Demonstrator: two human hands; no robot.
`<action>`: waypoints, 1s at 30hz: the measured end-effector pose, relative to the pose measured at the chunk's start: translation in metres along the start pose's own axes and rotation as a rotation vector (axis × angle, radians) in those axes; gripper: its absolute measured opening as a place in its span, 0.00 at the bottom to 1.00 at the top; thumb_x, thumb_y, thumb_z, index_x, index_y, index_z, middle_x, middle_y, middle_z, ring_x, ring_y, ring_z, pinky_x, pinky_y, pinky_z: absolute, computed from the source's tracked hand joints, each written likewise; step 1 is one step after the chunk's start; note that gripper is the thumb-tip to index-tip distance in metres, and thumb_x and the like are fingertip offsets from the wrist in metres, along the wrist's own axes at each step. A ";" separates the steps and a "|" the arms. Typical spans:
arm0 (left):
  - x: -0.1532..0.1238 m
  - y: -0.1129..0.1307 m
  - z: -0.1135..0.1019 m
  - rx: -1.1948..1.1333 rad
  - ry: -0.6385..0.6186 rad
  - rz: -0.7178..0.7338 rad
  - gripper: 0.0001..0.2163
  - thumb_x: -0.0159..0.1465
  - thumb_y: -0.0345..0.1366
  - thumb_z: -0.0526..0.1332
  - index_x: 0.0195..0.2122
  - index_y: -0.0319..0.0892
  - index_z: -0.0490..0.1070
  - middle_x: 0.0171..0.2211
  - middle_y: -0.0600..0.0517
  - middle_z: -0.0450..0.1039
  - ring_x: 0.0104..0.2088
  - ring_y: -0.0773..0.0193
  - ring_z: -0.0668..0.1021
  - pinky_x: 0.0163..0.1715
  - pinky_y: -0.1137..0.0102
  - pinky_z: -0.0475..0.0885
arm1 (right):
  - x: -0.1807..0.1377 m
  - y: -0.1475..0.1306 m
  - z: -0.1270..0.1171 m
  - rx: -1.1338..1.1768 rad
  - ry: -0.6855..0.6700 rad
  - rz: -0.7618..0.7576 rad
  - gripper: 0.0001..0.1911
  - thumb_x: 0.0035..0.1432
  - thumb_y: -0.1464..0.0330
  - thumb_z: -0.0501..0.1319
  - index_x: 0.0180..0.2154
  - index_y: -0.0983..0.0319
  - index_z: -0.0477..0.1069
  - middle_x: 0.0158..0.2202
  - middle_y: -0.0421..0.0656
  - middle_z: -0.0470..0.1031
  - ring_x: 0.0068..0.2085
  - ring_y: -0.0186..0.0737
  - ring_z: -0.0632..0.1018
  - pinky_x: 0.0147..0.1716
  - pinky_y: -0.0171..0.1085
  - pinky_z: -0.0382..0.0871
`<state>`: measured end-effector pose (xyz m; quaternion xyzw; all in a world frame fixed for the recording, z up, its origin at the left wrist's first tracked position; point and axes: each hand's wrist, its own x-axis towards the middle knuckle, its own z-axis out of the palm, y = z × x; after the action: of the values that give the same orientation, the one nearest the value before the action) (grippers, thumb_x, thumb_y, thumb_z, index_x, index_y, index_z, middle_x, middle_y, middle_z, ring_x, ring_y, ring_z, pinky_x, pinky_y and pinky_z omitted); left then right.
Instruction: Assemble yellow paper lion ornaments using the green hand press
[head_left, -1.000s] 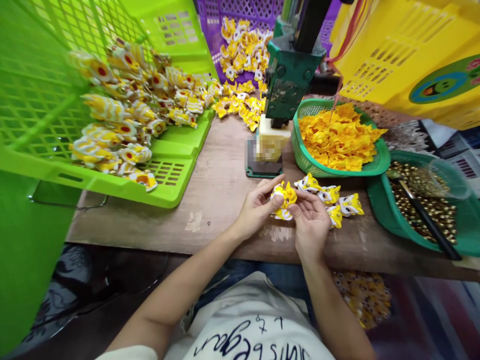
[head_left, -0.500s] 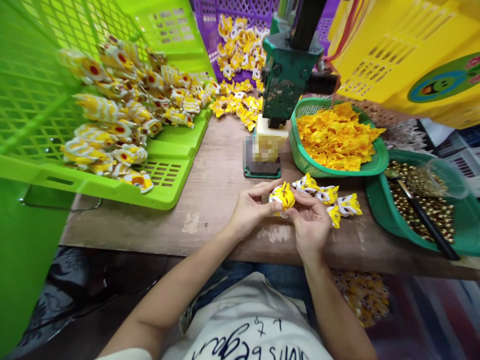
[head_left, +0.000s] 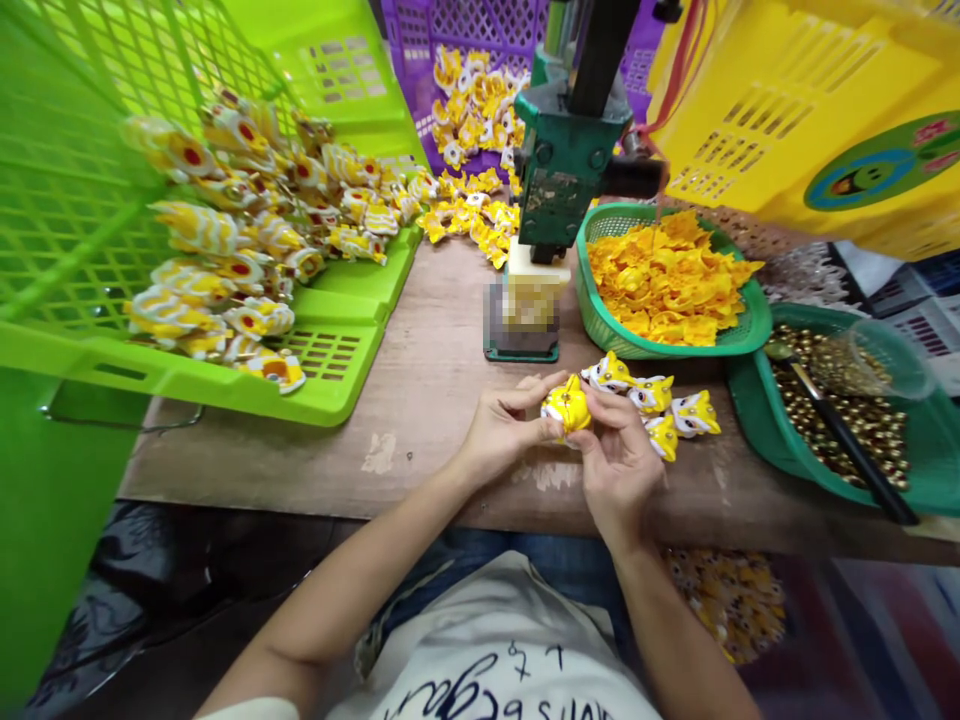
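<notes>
The wooden tabletop (head_left: pixel 420 350) stretched across in front of me, its pale surface scuffed near the front edge. On my left a lime-green crate (head_left: pixel 345 305) rested on it, holding a heap of striped yellow-and-white pieces (head_left: pixel 202 230), several showing red spots. A yellow crate (head_left: pixel 720 60) with a smiling-face picture stood tilted at the upper right, and a purple crate (head_left: pixel 472 25) at the back held more yellow-and-white pieces, some lying loose on the tabletop before it. Straight ahead stood a green press (head_left: pixel 559 165); the block at its foot was too blurred for me to make out. Just to its right sat a green basket (head_left: pixel 596 320) full of thin yellow pieces, and touching or very near that, a deeper green tub (head_left: pixel 757 430). My left hand (head_left: pixel 506 420) and right hand (head_left: pixel 619 455) met low over the tabletop, in front of the press, the fingers and thumb of each pinching one small yellow-and-white piece (head_left: pixel 568 405) between them from either side. A black-handled spoon (head_left: pixel 855 450) leaned across the tub. Just beyond my right fingers and to their right, four yellow-and-white fox heads (head_left: pixel 695 413) lay close together on the tabletop. Smallest of all were the shiny gold beads (head_left: pixel 832 415) spread inside the tub.
</notes>
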<state>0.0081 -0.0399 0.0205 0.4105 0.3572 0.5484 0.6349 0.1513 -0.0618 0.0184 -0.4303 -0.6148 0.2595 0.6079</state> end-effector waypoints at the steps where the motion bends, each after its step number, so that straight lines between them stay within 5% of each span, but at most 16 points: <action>1: 0.000 0.000 0.000 0.009 -0.001 -0.005 0.26 0.48 0.42 0.76 0.49 0.44 0.80 0.49 0.45 0.79 0.55 0.50 0.76 0.60 0.58 0.65 | -0.001 0.002 -0.001 -0.033 -0.010 -0.016 0.14 0.58 0.75 0.64 0.46 0.58 0.73 0.49 0.48 0.75 0.53 0.47 0.77 0.56 0.53 0.72; 7: 0.006 -0.003 0.001 -0.064 0.077 -0.104 0.25 0.51 0.44 0.75 0.50 0.43 0.79 0.52 0.44 0.78 0.54 0.50 0.77 0.57 0.59 0.69 | 0.009 0.007 0.002 -0.229 -0.117 -0.050 0.14 0.63 0.69 0.61 0.50 0.58 0.70 0.50 0.49 0.76 0.54 0.46 0.76 0.55 0.50 0.71; 13: 0.017 -0.007 0.000 -0.342 0.242 -0.064 0.23 0.54 0.50 0.71 0.43 0.36 0.79 0.42 0.43 0.81 0.42 0.56 0.82 0.47 0.64 0.74 | 0.015 -0.006 0.018 -0.212 -0.238 0.048 0.32 0.58 0.65 0.65 0.62 0.62 0.58 0.60 0.55 0.68 0.60 0.49 0.72 0.59 0.49 0.69; 17: 0.027 -0.007 -0.005 -0.371 0.246 -0.031 0.18 0.58 0.48 0.69 0.38 0.35 0.79 0.37 0.45 0.81 0.39 0.62 0.81 0.43 0.69 0.73 | 0.022 0.007 0.035 -0.277 -0.225 0.032 0.27 0.59 0.71 0.60 0.60 0.62 0.61 0.54 0.53 0.71 0.50 0.45 0.77 0.52 0.46 0.73; 20: 0.043 -0.006 -0.011 -0.336 0.191 0.013 0.17 0.57 0.45 0.69 0.39 0.36 0.78 0.38 0.47 0.80 0.36 0.66 0.79 0.40 0.73 0.72 | 0.041 0.022 0.043 -0.360 -0.228 -0.030 0.25 0.60 0.74 0.55 0.59 0.64 0.63 0.54 0.53 0.72 0.53 0.46 0.75 0.55 0.47 0.71; 23: 0.063 0.002 -0.018 -0.214 0.187 -0.033 0.17 0.57 0.47 0.69 0.34 0.34 0.78 0.34 0.47 0.80 0.33 0.66 0.78 0.38 0.72 0.73 | 0.063 0.035 0.049 -0.482 -0.238 -0.080 0.23 0.61 0.74 0.53 0.58 0.66 0.65 0.51 0.55 0.72 0.53 0.48 0.74 0.56 0.48 0.69; 27: 0.079 0.016 -0.029 0.237 0.287 -0.083 0.21 0.61 0.50 0.64 0.26 0.33 0.76 0.23 0.48 0.75 0.24 0.66 0.75 0.29 0.72 0.70 | 0.084 0.042 0.058 -0.578 -0.179 -0.124 0.18 0.63 0.72 0.53 0.53 0.69 0.69 0.46 0.56 0.73 0.48 0.49 0.75 0.51 0.47 0.70; 30: 0.076 0.022 -0.036 0.524 0.272 0.020 0.22 0.62 0.52 0.61 0.33 0.34 0.80 0.23 0.49 0.76 0.23 0.66 0.75 0.25 0.73 0.66 | 0.094 0.044 0.065 -0.654 -0.164 -0.166 0.15 0.65 0.70 0.53 0.48 0.68 0.72 0.43 0.55 0.73 0.44 0.50 0.76 0.47 0.46 0.71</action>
<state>-0.0220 0.0416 0.0258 0.4864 0.5646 0.4936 0.4482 0.1082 0.0523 0.0219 -0.5284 -0.7452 0.0321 0.4055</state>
